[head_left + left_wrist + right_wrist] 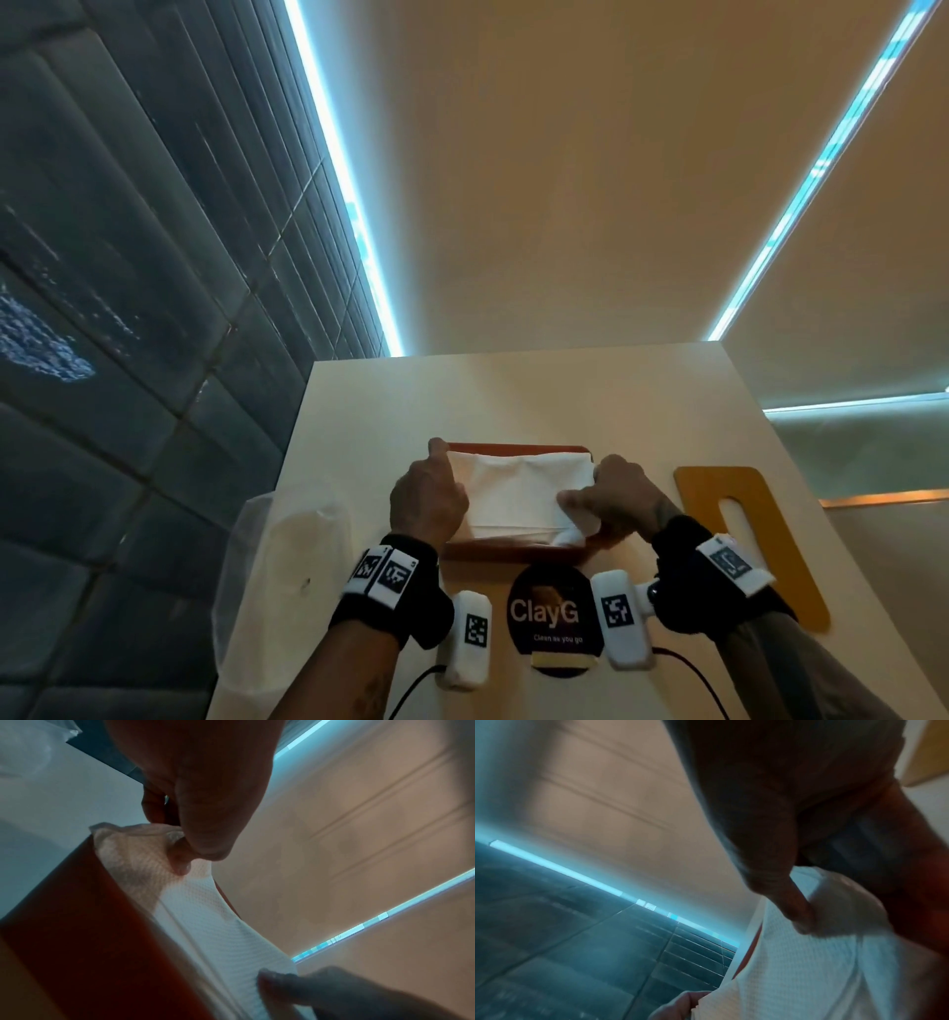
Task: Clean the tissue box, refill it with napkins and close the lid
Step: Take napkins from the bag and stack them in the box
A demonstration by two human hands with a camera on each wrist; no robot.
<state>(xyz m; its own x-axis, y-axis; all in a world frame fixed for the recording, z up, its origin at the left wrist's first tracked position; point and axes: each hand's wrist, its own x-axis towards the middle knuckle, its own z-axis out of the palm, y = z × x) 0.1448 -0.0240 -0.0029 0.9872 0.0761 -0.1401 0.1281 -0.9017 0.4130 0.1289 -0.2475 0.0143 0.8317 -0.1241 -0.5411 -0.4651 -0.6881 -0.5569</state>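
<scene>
While both hands pinch them, embossed napkins [518, 493] fill the rectangular box [513, 552].

White dimple-embossed napkins [513, 493], red-brown tissue box [513, 551], mustard-yellow lid [770, 519], cream table [513, 401].

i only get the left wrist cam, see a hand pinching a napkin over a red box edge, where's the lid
Observer: The yellow lid lies flat on the table, right of the tissue box.
Operator: right hand doing what
Observer: The right hand grips the napkins at their right end; the left hand pinches the left end.
Operator: anything else around
Observer: A clear plastic bag lies left of the box.
</scene>
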